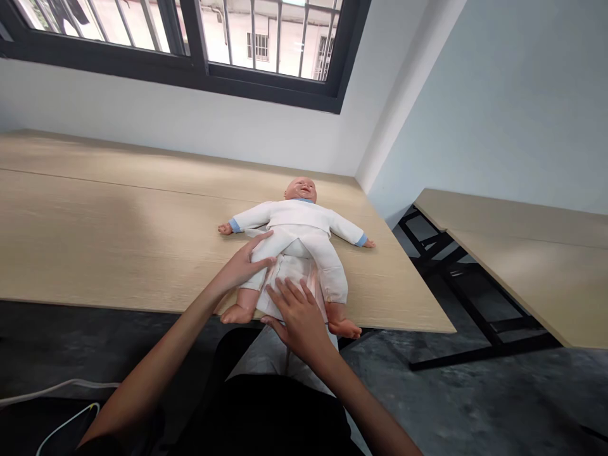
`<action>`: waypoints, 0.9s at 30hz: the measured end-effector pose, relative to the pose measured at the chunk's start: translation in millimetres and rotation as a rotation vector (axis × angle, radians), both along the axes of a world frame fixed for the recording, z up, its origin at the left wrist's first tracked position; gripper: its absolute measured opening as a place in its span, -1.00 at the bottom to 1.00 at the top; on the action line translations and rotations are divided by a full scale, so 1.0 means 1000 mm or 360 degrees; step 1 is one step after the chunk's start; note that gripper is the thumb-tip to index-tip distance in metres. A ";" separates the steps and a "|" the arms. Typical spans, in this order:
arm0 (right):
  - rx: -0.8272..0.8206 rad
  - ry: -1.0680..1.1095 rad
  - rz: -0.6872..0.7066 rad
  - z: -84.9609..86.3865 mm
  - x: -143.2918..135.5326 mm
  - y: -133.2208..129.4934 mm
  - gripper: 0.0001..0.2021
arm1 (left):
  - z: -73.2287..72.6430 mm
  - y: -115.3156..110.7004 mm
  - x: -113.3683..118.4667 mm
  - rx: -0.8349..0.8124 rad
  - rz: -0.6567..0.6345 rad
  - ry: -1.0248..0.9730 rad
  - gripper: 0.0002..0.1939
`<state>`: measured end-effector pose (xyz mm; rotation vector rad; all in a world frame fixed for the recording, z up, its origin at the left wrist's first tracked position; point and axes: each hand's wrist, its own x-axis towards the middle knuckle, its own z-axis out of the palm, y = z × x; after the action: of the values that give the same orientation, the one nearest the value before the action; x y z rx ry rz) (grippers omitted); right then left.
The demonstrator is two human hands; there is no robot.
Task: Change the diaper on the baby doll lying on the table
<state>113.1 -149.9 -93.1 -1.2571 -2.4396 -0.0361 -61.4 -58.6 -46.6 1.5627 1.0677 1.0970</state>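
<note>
A baby doll (pixel 301 215) in a white outfit with blue cuffs and collar lies on its back on the wooden table (pixel 142 253). Its arms are spread wide, and its bare feet point at the near edge. Between its legs lies a white diaper (pixel 293 269), partly under the doll. My left hand (pixel 247 258) rests on the doll's thigh at the left, fingers and thumb apart. My right hand (pixel 301 316) lies palm down with spread fingers on the diaper near the table edge. What is under the palms is hidden.
A barred window (pixel 270 44) sits in the wall behind the table. To the right stands a second wooden table (pixel 536 253) with a black metal frame (pixel 475 304), across a gap. A white cable (pixel 66 384) runs at lower left.
</note>
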 end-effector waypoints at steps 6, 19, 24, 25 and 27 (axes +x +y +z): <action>0.0014 0.0050 -0.0037 -0.008 0.008 0.003 -0.52 | 0.001 0.012 0.010 0.0081 -0.0051 0.0111 -0.40; 0.0268 0.0306 0.0267 0.001 0.030 -0.002 -0.55 | -0.004 0.027 0.010 0.0111 -0.0124 0.0158 -0.49; 0.0159 0.0358 0.0312 0.030 0.033 -0.008 -0.58 | -0.013 0.029 0.011 0.0105 -0.0116 0.0108 -0.52; 0.0126 0.0360 0.0334 0.038 0.032 -0.009 -0.58 | -0.013 0.028 0.011 0.0114 -0.0109 0.0128 -0.52; 0.0047 0.0374 0.0366 0.054 0.032 -0.009 -0.60 | -0.010 0.026 0.013 0.0113 -0.0105 0.0142 -0.51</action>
<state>145.0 -158.9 -39.4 -0.9052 -2.3509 0.1312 -48.7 -32.9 -57.1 1.7049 1.0385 1.0391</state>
